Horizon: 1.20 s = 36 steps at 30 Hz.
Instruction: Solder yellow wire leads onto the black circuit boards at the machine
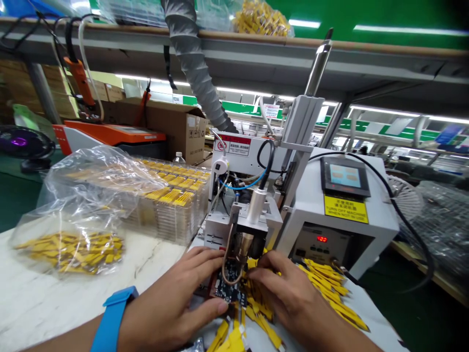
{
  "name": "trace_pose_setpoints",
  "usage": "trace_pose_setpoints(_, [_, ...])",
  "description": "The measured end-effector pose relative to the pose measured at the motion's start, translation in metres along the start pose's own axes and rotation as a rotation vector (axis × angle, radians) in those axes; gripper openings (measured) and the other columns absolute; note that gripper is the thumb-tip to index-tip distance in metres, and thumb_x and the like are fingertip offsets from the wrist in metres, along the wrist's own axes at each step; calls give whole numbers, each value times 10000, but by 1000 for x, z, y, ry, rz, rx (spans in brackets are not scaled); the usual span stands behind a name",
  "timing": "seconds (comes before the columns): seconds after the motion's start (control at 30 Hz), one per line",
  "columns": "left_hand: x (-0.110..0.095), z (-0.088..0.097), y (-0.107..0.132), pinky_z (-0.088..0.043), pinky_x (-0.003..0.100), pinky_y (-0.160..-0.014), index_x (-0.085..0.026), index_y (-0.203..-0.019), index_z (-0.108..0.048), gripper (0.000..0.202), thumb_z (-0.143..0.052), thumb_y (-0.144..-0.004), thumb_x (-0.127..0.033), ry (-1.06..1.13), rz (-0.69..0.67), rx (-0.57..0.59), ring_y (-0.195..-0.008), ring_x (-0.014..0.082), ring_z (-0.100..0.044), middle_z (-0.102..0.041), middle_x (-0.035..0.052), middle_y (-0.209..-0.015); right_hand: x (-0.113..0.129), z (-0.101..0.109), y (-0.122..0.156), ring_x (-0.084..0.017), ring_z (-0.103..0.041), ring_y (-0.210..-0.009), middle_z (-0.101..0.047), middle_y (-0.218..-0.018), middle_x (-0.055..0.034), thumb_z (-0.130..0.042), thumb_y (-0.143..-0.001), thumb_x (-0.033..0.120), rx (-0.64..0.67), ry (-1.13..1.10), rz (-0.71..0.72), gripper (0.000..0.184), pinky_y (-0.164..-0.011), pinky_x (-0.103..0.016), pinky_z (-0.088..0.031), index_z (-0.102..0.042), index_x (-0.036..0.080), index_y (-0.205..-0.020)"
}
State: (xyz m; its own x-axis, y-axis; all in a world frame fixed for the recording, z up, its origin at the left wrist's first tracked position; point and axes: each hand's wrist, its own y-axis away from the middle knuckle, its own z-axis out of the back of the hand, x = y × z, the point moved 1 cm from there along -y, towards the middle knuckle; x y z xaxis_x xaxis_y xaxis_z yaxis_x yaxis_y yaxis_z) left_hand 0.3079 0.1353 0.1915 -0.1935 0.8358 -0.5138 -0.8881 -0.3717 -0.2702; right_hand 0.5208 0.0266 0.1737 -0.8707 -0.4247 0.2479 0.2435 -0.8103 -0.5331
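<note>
My left hand, with a blue wristband, grips a small dark circuit board on a brown fixture from the left, thumb along its lower edge. My right hand lies to the right of the board, fingers curled and pinched at its edge beneath the machine's head. What the right fingers pinch is too small to make out. Loose yellow flex strips lie scattered under and around my right hand.
A white machine with a small screen and a yellow warning label stands behind. Clear trays of yellow parts and a plastic bag of yellow strips sit at left. Behind are a cardboard box and a grey duct hose.
</note>
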Motion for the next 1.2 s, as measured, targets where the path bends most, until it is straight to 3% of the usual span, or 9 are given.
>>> trace_pose_setpoints(0.47, [2, -1, 0, -394, 438, -1058, -282, -1362, -461, 514, -627, -877, -244, 47, -20, -41, -1247, 255, -475, -530, 46, -1362, 0, -1, 0, -209, -577, -776, -558, -885, -115, -394, -907, 80, -40, 5, 33, 314, -652, -303, -529, -661, 148, -1058])
trace_pose_setpoints(0.6, [4, -1, 0, -396, 453, -1054, -277, -1320, -498, 457, -622, -881, -266, 34, -26, -34, -1247, 261, -476, -534, 51, -1358, -3, 3, 0, -213, -572, -815, -555, -931, -114, -424, -899, 68, 18, 9, 5, 309, -685, -312, -518, -647, 169, -1088])
trace_pose_setpoints(0.67, [5, -1, 0, -400, 450, -1052, -268, -1318, -498, 450, -618, -884, -272, 24, -17, -28, -1248, 260, -475, -531, 57, -1360, -10, 11, 2, -216, -569, -841, -548, -955, -103, -427, -891, 38, 99, 44, -54, 320, -708, -319, -510, -648, 188, -1067])
trace_pose_setpoints(0.8, [7, -1, 0, -418, 427, -1035, -253, -1326, -478, 443, -601, -901, -280, -2, -20, -14, -1223, 251, -491, -533, 64, -1355, -28, 35, 6, -225, -558, -787, -530, -900, -80, -423, -895, 20, 279, 252, -339, 281, -687, -351, -486, -647, 166, -983])
trace_pose_setpoints(0.9, [8, -1, 3, -466, 395, -976, -263, -1321, -462, 436, -588, -904, -285, -8, -64, -75, -1187, 258, -514, -561, 57, -1318, -34, 46, 7, -228, -558, -774, -523, -862, -67, -436, -921, 49, 365, 345, -497, 239, -691, -351, -462, -644, 162, -892])
trace_pose_setpoints(0.97, [10, 0, 4, -498, 370, -918, -258, -1305, -458, 411, -569, -911, -300, -1, -71, -111, -1130, 256, -549, -592, 59, -1259, -32, 48, 7, -222, -566, -762, -533, -833, -56, -460, -918, 58, 412, 367, -555, 225, -695, -338, -448, -631, 164, -816])
trace_pose_setpoints(1.07, [12, 2, 4, -515, 341, -864, -242, -1161, -526, 221, -503, -949, -301, 31, -50, -69, -1029, 226, -592, -627, 52, -1149, -27, 49, 10, -217, -580, -752, -569, -812, -51, -488, -885, 38, 470, 390, -604, 230, -671, -309, -426, -612, 169, -743])
trace_pose_setpoints(1.2, [16, 10, 2, -429, 353, -996, -227, -979, -583, 131, -454, -971, -245, 64, -146, 4, -1212, 229, -490, -575, 51, -1286, -15, 60, 14, -231, -614, -773, -630, -815, -73, -509, -860, 34, 561, 418, -683, 236, -661, -285, -426, -661, 171, -743])
